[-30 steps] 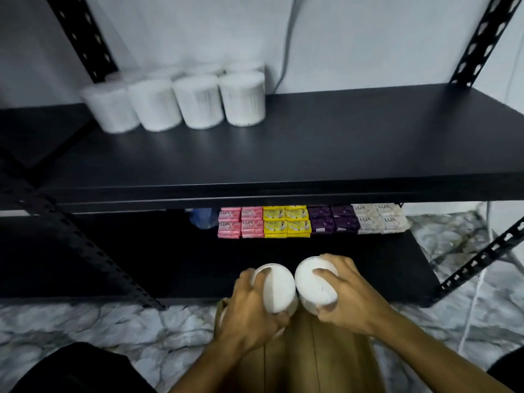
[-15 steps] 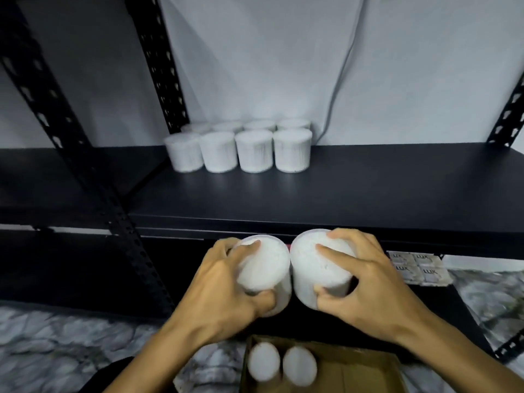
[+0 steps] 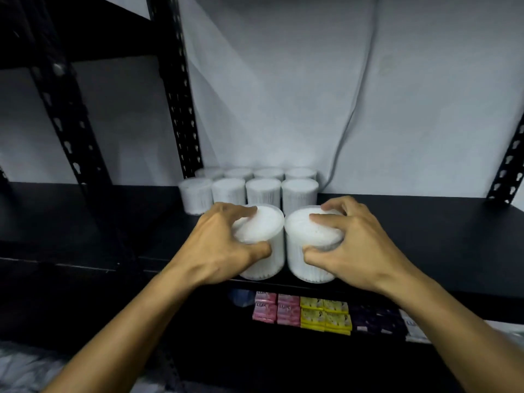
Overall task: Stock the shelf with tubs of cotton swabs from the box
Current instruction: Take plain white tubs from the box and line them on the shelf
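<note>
White translucent plastic, both tubs: the left tub (image 3: 262, 245) is in the left hand (image 3: 224, 245), the right tub (image 3: 313, 246) in the right hand (image 3: 360, 248), each held upright, long axis vertical, walls just beside each other or touching; cannot tell which. Their bases sit at the front lip of the shelf (image 3: 425, 236); whether they rest on it or hang just above is not clear from this view. Grip: each hand comes over the lid from the outer side, fingers (image 3: 326, 218) spread across the top rim, thumb pressed to the near wall, so each tub is clamped between thumb and fingers. Wrists roughly level, forearms reaching forward and slightly inward, symmetric. Key relation: the stocked tubs (image 3: 263, 191) stand in two rows of four at the back, directly behind the held pair and well apart from the front lip. The open shelf in front of the right two stocked tubs lies straight ahead of the fingers. Judgement: next move is a straight push or carry rearward, both hands equally near, tubs kept vertical. Risk: fingertips over the far rim may knock the front row. Soap packs (image 3: 300, 312) on the shelf below, not involved. Box not in view.
</note>
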### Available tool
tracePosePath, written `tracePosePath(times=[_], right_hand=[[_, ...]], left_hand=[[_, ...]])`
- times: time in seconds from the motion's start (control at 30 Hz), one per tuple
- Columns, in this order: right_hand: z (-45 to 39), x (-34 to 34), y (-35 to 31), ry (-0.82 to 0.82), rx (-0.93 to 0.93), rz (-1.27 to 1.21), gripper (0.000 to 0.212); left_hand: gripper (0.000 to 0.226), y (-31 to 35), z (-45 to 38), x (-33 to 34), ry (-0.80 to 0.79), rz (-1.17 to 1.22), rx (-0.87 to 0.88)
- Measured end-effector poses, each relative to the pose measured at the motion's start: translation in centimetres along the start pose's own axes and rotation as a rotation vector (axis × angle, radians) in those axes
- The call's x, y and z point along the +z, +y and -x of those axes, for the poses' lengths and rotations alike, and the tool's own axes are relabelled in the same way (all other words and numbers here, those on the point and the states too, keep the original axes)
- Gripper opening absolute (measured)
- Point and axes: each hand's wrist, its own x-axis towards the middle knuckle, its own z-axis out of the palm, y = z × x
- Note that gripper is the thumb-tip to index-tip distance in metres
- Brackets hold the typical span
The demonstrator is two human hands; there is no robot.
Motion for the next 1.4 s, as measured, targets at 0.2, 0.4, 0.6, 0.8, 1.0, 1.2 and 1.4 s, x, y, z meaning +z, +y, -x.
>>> tracePosePath(times=[0.2,0.4,0.6,0.8,1.0,1.2,1.4], right_hand=[[-2.6,3.3,1.6,-0.064,0.079,-0.001,0.07],[-3.8,4.8,2.4,-0.073,0.118,-0.021,0.07],[-3.6,4.9,2.8,-0.082,0.113,-0.015,0.072],[-0.7,5.6,2.4,0.006,0.191,0.043,0.086],[0.0,7.6,1.8,0.097,0.227,0.043,0.073],[-1.8,8.1,2.8,0.116,0.246,0.027,0.069],[-4.1,8.6,4.1,0.109,0.255,0.01,0.067]], left_hand=[[0.076,-1.7,-3.0,1.5,-0.073,-0.024,-0.085],[0.078,-3.2,-4.4,2.6,-0.121,-0.028,-0.127],[0.087,-4.3,-4.4,2.8,-0.121,0.021,-0.105],[0.097,-5.6,-0.7,4.2,0.048,0.066,-0.103],[0.08,-5.9,-1.0,6.4,0.17,0.084,-0.117],[0.077,-5.9,-2.9,7.1,0.174,0.072,-0.12],[0.075,-6.0,-5.2,7.7,0.169,0.054,-0.115]])
